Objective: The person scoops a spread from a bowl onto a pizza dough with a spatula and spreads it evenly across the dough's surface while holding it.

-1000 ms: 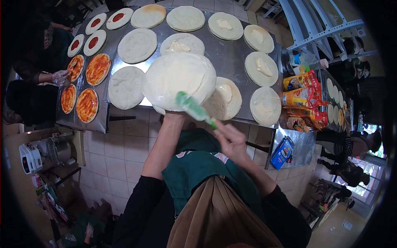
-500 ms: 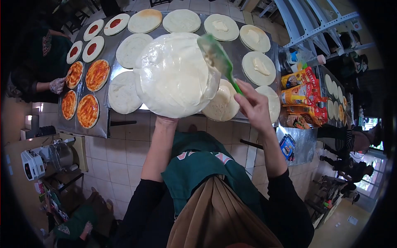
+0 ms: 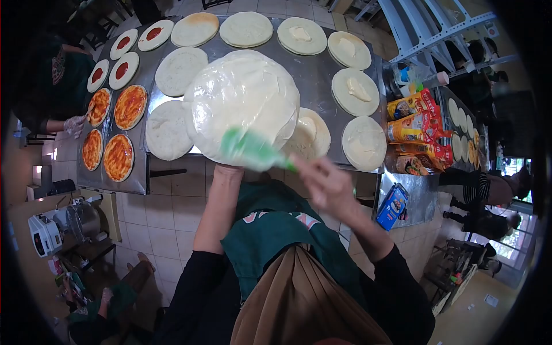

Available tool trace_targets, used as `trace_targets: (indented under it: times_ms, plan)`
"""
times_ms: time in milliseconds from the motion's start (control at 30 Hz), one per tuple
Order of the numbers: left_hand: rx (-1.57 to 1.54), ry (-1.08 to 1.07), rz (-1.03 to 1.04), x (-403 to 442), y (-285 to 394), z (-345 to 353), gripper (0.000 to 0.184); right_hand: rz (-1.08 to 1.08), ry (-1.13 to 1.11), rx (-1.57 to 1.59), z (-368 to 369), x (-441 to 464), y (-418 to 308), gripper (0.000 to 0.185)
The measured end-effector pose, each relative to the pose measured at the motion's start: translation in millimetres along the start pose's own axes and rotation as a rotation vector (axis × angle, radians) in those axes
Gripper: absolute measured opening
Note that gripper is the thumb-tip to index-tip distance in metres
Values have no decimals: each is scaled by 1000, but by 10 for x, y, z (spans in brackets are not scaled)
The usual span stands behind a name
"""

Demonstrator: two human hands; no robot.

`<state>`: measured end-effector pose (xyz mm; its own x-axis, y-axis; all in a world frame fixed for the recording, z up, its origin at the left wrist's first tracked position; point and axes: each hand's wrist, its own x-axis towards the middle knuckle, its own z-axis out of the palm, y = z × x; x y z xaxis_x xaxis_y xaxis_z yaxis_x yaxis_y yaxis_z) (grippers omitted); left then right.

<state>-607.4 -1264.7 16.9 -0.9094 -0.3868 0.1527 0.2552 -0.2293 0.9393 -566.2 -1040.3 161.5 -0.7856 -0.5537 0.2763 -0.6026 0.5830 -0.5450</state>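
My left hand holds up a round pizza base from beneath; only the wrist and heel of the hand show, its fingers hidden under the base. A glossy, creamy white spread coats the base nearly to its rim. My right hand is closed round the handle of a green spatula. The spatula's blade, blurred by motion, lies over the near edge of the base. Behind, on the table, another base with a dollop of pale spread is partly covered by the held one.
Several plain bases and bases with pale dollops surround the held one. Red-sauced bases lie at left, where another person's gloved hand is. Sauce pouches stand at right beside a blue pack.
My right hand has swung the spatula from the base's upper right edge down and left to its near edge. The left hand keeps the base at almost the same place.
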Motion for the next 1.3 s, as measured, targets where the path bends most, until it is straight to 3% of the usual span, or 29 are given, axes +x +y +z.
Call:
trace_targets:
  times_ms: [67, 233, 267, 367, 433, 533, 633, 767, 800, 867, 900, 933, 1033, 1133, 1300]
  plan:
    - [20, 1, 4, -16, -22, 6, 63, -86, -76, 29, -17, -24, -158, 54]
    - [58, -16, 10, -49, 2, -83, 63, 264, 193, 358, -96, 210, 403, 34]
    - [64, -17, 20, -27, 10, -73, 63, 332, 142, 361, 0, 120, 485, 30]
    - [79, 1, 41, 8, -6, 15, 63, 252, 124, 485, 365, -156, 167, 28]
    - [98, 9, 43, -10, -6, -51, 63, 86, 200, 628, 629, -174, -8, 33]
    - [125, -3, 48, -22, -10, -56, 63, 512, 129, 1054, 596, 51, -64, 38]
    - [147, -20, 64, -54, 29, -37, 63, 548, 110, 1236, 276, 505, 160, 44]
    - [178, -23, 87, -82, 109, -177, 63, 361, 189, 792, -81, 590, 291, 36]
    - [185, -19, 91, -77, 91, -139, 64, 147, 250, 442, -19, 479, 434, 34]
    - [195, -4, 101, -96, 68, -52, 64, 145, 322, 199, 84, 239, 222, 38]
    - [201, 2, 104, -83, 60, -56, 64, 156, 165, 93, 102, 96, 60, 45]
    - [207, 7, 108, -88, 60, -62, 64, 42, 145, 75, 248, -66, -8, 51]
    - [234, 3, 114, 81, -12, 28, 64, 47, 60, 171, 236, -149, -158, 50]
    - [254, -19, 115, -31, 25, -34, 64, 284, 170, 184, 17, 63, 62, 49]
    - [279, -23, 149, -41, 47, 21, 64, -19, -46, 140, 195, -135, -196, 52]
